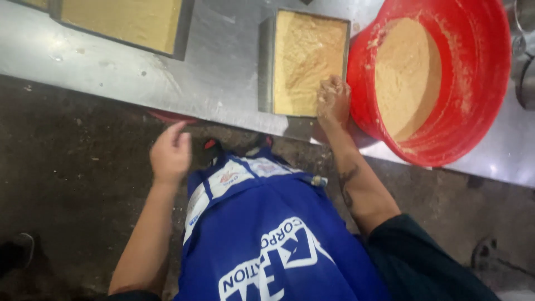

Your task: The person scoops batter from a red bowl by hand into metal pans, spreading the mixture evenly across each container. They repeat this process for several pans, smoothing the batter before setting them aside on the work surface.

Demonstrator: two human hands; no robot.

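Note:
A rectangular metal pan [266, 67] sits on the steel table, filled with a rough tan crumbly mixture [304, 53]. My right hand [333, 100], coated in the mixture, presses down into the pan's near right corner. My left hand [170, 151] hangs below the table edge with fingers loosely apart, holding nothing. A large red plastic tub [485, 83] stands just right of the pan and holds a mound of the same tan mixture [405, 75].
The steel table [212, 61] runs across the top. A second, larger pan [181, 33] with smooth tan filling stands at the back left. Something red [170, 117] shows under the table edge. Below are a dark floor [72, 184] and my blue apron [267, 245].

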